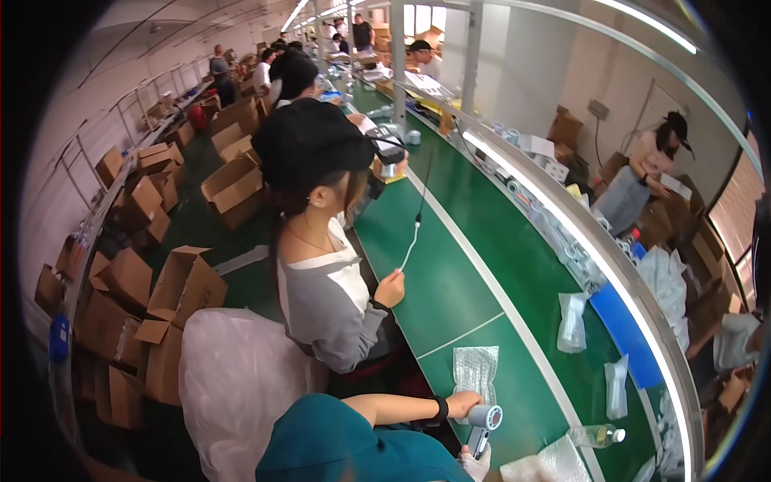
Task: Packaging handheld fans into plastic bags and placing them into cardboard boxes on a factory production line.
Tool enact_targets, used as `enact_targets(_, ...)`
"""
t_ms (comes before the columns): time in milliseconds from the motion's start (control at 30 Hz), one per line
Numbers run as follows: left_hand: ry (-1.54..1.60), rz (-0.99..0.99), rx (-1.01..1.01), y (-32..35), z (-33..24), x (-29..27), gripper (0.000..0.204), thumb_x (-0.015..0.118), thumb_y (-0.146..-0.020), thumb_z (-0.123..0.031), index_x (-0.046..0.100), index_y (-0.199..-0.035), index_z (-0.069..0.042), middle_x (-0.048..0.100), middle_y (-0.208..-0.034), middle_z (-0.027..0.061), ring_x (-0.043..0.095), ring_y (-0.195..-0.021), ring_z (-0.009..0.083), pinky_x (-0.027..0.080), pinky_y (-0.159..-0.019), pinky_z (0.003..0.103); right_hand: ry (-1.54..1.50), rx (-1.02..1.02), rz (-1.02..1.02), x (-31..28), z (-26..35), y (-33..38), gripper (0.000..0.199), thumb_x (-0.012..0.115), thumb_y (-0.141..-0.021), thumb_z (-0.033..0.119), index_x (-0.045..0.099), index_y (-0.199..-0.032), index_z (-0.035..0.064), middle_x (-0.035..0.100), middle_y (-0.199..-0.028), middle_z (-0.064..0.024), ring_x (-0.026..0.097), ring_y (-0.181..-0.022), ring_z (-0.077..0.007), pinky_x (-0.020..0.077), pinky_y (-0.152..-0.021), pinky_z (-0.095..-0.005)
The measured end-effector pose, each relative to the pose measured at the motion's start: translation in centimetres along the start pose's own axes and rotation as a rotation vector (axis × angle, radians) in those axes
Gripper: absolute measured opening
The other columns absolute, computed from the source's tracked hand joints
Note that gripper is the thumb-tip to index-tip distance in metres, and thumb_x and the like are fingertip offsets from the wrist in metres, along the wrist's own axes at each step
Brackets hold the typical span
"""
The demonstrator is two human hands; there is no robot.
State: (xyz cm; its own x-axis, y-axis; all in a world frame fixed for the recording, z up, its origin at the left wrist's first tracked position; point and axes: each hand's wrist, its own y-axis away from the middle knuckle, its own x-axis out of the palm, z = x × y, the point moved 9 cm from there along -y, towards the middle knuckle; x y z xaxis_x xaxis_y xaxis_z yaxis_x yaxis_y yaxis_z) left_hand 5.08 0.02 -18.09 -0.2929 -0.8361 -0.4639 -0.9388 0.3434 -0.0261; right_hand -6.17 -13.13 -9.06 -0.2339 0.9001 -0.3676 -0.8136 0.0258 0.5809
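Hair dryer (479, 415), grey-blue, is up in both hands just above the near edge of the bench, lower right of centre. Biggest to smallest, then.

Green bench (450, 281) — smooth, firm, prob. a bit slick, so a hard plastic shell could skid or scuff if set down carelessly. Crumpled bubble-wrap sheet (554, 464) at the lower edge: v. light, floppy, no use as a grip on its own. Bubble-wrap pouch (475, 363) lies just beyond the left hand (463, 404), flat-looking & soft; best pinched by an edge, w/ no squeezing of the bubbles.

Dryer itself: stiff, prob. light-to-moderate wt., w/ most of it likely in the barrel, so it'd tip head-first if held only low down. Shell looks smooth, may slip a little. Left hand is closed on the barrel's back end (fingertips partly hidden, so exact contact isn't clear). Right hand (475, 464), in some whitish covering, grips low on the handle (479, 441) — good spot, esp. w/ the other hand steadying the top.

Smallest: ring (495, 416) at the barrel's open end, prob. the most fragile bit. Keep fingers & pressure off it; hold barrel sides + handle instead.
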Motion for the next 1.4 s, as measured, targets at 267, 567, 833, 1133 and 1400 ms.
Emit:
enact_targets(267, 0.189, -0.256, -0.490, -0.1, 7.6, -3.0, 0.015, 0.059, -0.077, -0.018, 0.065, -0.082, -0.005, 0.066, -0.082, 0.0156, 0.063, -0.080, 0.0284, 0.048, -0.071, 0.038, -0.290, -0.070, 0.278, 3.7, -1.9, -8.0, 0.044, 0.058, -0.087, 0.016, 0.040, -0.125, 0.0044, 0.056, -0.104, -0.0114, 0.056, -0.085, -0.0206, 0.0469, -0.081, -0.0333)
enact_targets(567, -0.127, -0.483, -0.212, 0.5, -2.0, -7.2, 0.012, 0.054, -0.074, -0.004, 0.048, -0.084, 0.000, 0.057, -0.081, 0.0189, 0.056, -0.081, 0.0375, 0.045, -0.071, 0.044, 0.591, -0.402, -0.150, 0.7, 2.5, -6.5, 0.046, 0.069, -0.068, 0.023, 0.054, -0.110, 0.0148, 0.064, -0.077, -0.0168, 0.062, -0.073, -0.0371, 0.0490, -0.065, -0.0437)
enact_targets(833, -0.560, -0.425, 0.189, 1.7, -11.1, -5.6, 0.021, 0.056, -0.066, -0.002, 0.051, -0.087, -0.001, 0.054, -0.084, 0.0136, 0.055, -0.083, 0.0297, 0.046, -0.075, 0.036, 0.770, -0.371, -0.230, 0.8, 7.4, -4.5, 0.037, 0.061, -0.071, 0.024, 0.054, -0.106, 0.0128, 0.064, -0.073, -0.0185, 0.062, -0.069, -0.0383, 0.0489, -0.061, -0.0470)
enact_targets(1133, -0.351, -0.433, 0.285, 2.9, -13.7, -8.3, 0.015, 0.055, -0.072, 0.002, 0.050, -0.086, 0.000, 0.052, -0.085, 0.0120, 0.054, -0.083, 0.0279, 0.045, -0.072, 0.035, -1.637, 0.548, 0.726, 4.2, 3.2, -7.9, 0.041, 0.056, -0.084, 0.033, 0.049, -0.105, -0.0012, 0.055, -0.073, -0.0095, 0.047, -0.049, -0.0177, 0.0419, -0.042, -0.0274)
enact_targets(1400, -0.049, -0.375, 0.245, 0.9, -13.5, -7.7, 0.008, 0.053, -0.082, -0.004, 0.047, -0.084, 0.000, 0.053, -0.080, 0.0148, 0.055, -0.081, 0.0318, 0.043, -0.071, 0.039, -1.121, -0.386, 0.280, 1.5, 3.3, -12.8, 0.040, 0.046, -0.094, 0.037, 0.051, -0.108, -0.0010, 0.056, -0.090, -0.0071, 0.053, -0.080, -0.0163, 0.0450, -0.072, -0.0300)
